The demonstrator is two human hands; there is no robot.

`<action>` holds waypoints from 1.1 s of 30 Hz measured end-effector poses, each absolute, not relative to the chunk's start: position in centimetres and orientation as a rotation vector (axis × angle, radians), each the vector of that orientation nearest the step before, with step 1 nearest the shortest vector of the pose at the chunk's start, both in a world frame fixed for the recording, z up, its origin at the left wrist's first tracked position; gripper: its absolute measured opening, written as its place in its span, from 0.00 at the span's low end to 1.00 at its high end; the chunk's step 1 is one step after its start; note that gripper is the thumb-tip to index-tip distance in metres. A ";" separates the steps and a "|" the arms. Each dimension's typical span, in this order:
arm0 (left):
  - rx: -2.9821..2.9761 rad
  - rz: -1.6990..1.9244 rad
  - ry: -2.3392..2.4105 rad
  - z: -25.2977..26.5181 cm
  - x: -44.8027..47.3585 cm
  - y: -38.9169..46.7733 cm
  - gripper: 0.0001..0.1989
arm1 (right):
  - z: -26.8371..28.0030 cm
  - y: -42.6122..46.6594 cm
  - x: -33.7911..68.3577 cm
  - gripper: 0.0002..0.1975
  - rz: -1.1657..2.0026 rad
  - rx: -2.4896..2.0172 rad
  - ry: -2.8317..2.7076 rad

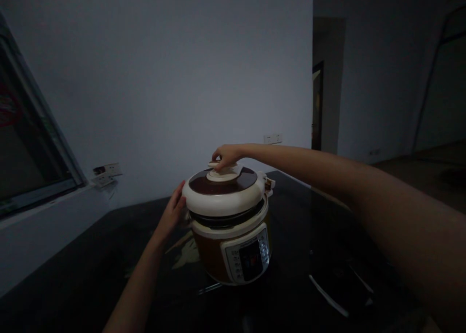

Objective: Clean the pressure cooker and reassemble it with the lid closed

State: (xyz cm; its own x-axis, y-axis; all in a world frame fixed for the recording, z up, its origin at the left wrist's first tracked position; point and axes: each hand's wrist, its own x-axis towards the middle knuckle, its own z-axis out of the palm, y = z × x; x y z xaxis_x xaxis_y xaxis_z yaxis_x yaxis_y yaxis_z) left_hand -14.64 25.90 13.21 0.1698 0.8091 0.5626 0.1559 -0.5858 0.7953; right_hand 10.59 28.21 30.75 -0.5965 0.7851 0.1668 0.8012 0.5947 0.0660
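An electric pressure cooker (209, 255) with a brown body and a cream control panel stands on a dark table. Its cream and brown lid (222, 204) sits a little raised and tilted, with a dark gap under its left and front rim. My right hand (227, 156) is wrapped round the handle on top of the lid. Against the left edge of the lid rests my left hand (177, 208), its fingers stretched along the rim and partly hidden behind it.
The dark glossy table (291, 236) reaches back to a pale wall (163, 80). A dark flat object with light edges (329, 296) lies at the front right. Sockets (273, 138) are on the wall, others (107, 170) by the window at left. A doorway opens at the back right.
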 end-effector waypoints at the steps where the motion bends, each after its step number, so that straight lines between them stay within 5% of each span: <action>1: 1.864 1.442 0.917 13.1 -14.6 25.8 0.44 | 30.6 28.1 10.6 0.26 -0.197 -1.351 -2.700; 33: 1.743 1.418 0.988 12.6 -14.2 24.3 0.30 | 28.0 27.9 10.9 0.29 -0.159 -1.402 -2.753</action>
State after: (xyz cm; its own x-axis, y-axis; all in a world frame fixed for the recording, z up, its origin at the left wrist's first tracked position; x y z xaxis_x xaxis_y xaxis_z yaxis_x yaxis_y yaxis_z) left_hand -14.23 24.28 12.56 0.1214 0.8731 0.4723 0.1404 -0.4861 0.8626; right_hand 10.86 27.92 28.02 -0.5884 0.8036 0.0897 0.8085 0.5843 0.0697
